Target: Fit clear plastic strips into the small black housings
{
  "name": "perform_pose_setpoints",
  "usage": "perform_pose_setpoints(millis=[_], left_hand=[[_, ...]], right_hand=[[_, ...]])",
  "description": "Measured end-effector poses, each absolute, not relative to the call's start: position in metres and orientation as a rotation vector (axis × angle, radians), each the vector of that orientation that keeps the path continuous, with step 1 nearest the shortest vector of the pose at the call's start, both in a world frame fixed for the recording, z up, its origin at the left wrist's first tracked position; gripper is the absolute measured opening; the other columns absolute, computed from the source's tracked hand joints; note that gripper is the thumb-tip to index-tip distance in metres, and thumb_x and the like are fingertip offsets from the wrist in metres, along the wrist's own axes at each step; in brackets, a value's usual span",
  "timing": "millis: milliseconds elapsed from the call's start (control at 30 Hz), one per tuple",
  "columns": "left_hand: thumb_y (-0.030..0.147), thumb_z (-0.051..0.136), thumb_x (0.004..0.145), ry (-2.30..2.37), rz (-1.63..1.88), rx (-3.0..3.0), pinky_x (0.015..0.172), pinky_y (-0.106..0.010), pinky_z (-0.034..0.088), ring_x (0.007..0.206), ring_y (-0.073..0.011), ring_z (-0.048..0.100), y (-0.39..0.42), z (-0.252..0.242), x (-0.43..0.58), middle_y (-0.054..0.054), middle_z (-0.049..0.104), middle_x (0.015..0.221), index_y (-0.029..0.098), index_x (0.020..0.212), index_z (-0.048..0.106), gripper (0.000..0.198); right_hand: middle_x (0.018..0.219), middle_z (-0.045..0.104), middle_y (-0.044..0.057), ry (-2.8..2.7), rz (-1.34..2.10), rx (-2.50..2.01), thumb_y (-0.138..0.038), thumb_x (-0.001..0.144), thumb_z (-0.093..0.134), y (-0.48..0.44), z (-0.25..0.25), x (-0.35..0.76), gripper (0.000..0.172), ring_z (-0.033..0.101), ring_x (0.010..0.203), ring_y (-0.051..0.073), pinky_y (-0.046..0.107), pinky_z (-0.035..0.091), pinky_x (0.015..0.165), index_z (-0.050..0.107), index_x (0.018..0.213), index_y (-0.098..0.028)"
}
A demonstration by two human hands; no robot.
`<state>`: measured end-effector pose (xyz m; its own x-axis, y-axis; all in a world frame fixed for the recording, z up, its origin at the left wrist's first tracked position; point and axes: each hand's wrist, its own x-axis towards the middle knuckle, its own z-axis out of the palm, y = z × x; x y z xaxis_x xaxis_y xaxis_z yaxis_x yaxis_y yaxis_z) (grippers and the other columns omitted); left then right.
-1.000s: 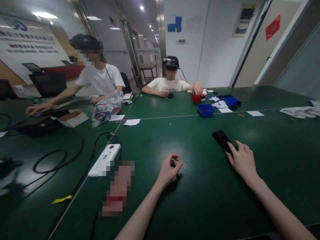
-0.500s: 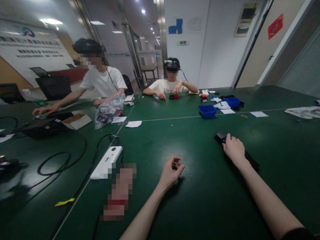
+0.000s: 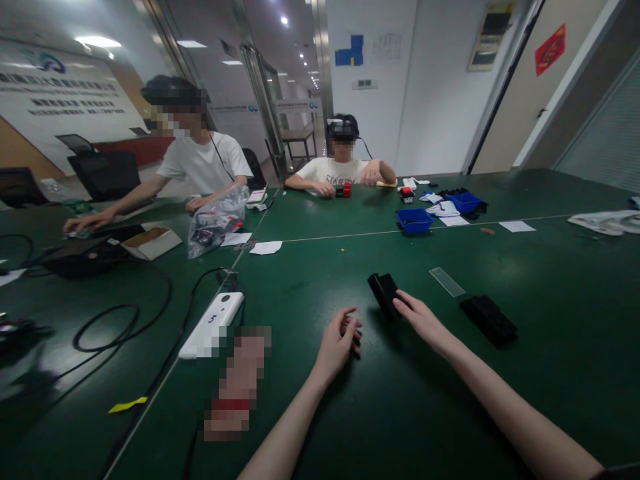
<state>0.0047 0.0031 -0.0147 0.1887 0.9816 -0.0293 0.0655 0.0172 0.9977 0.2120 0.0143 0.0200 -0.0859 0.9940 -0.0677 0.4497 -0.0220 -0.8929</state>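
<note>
My right hand (image 3: 417,319) grips a black box-like object (image 3: 384,295), tilted and held just above the green table (image 3: 400,413); its exact kind I cannot make out. To its left, my left hand (image 3: 340,340) rests at the table with nothing in it, its fingers loosely curled and apart. A clear flat strip with a pale edge (image 3: 447,282) lies to the right of the held object. Beyond my right forearm is another black item (image 3: 489,320), flat and blocky, lying on the table.
A white numbered power bank (image 3: 213,327) with black cables sits left. A blue tray (image 3: 415,220) and papers lie farther back. Two people wearing headsets work across the table; one handles a red and black object (image 3: 345,191). A clear plastic bag (image 3: 217,220) stands near the other.
My right hand has lifted the black box-like object and brought it left, toward my left hand. The clear strip and the other black item now show. My left hand has barely moved.
</note>
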Motion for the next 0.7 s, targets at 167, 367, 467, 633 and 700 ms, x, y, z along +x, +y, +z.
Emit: perform_pose_setpoints(millis=[167, 367, 467, 633, 700], left_hand=[[0.048, 0.04, 0.085, 1.175, 1.077, 1.272, 0.042, -0.021, 0.048, 0.051, -0.0104, 0.056, 0.006, -0.018, 0.002, -0.001, 0.056, 0.073, 0.015, 0.113, 0.049, 0.044], [0.051, 0.041, 0.084, 1.244, 1.054, 1.278, 0.032, -0.017, 0.035, 0.032, -0.0081, 0.044, 0.005, -0.016, 0.001, 0.007, 0.047, 0.047, 0.016, 0.101, 0.051, 0.04], [0.049, 0.044, 0.082, 1.262, 1.034, 1.279, 0.031, -0.016, 0.031, 0.029, -0.0075, 0.039, 0.004, -0.013, 0.001, 0.009, 0.043, 0.044, 0.016, 0.106, 0.051, 0.042], [0.038, 0.049, 0.08, 1.262, 1.041, 1.421, 0.046, -0.02, 0.041, 0.051, -0.012, 0.055, 0.006, -0.01, 0.001, 0.0, 0.06, 0.064, 0.015, 0.095, 0.061, 0.03], [0.036, 0.051, 0.079, 1.252, 1.021, 1.459, 0.052, -0.021, 0.043, 0.062, -0.0148, 0.059, 0.007, -0.01, 0.001, -0.003, 0.064, 0.071, 0.014, 0.094, 0.062, 0.028]], right_hand=[[0.108, 0.065, 0.01, -1.336, 1.786, -1.099, -0.05, 0.085, 0.043, -0.004, 0.004, 0.18, 0.052, 0.065, 0.088, 0.019, 0.035, 0.053, 0.076, 0.046, 0.127, -0.02], [0.076, 0.067, 0.006, -1.361, 1.952, -1.124, -0.049, 0.085, 0.046, -0.005, 0.003, 0.176, 0.047, 0.065, 0.057, 0.013, 0.025, 0.052, 0.052, 0.05, 0.118, -0.015], [0.071, 0.065, 0.004, -1.415, 1.929, -1.159, -0.047, 0.084, 0.048, -0.003, 0.004, 0.179, 0.043, 0.063, 0.053, 0.012, 0.023, 0.051, 0.049, 0.056, 0.108, -0.012], [0.078, 0.064, 0.004, -1.484, 1.807, -1.228, -0.037, 0.084, 0.052, 0.006, 0.002, 0.189, 0.03, 0.061, 0.055, 0.009, 0.022, 0.052, 0.049, 0.059, 0.102, -0.014], [0.082, 0.065, 0.006, -1.526, 1.641, -1.301, -0.033, 0.085, 0.049, 0.012, 0.004, 0.197, 0.029, 0.061, 0.057, 0.01, 0.024, 0.052, 0.052, 0.059, 0.105, -0.015]])
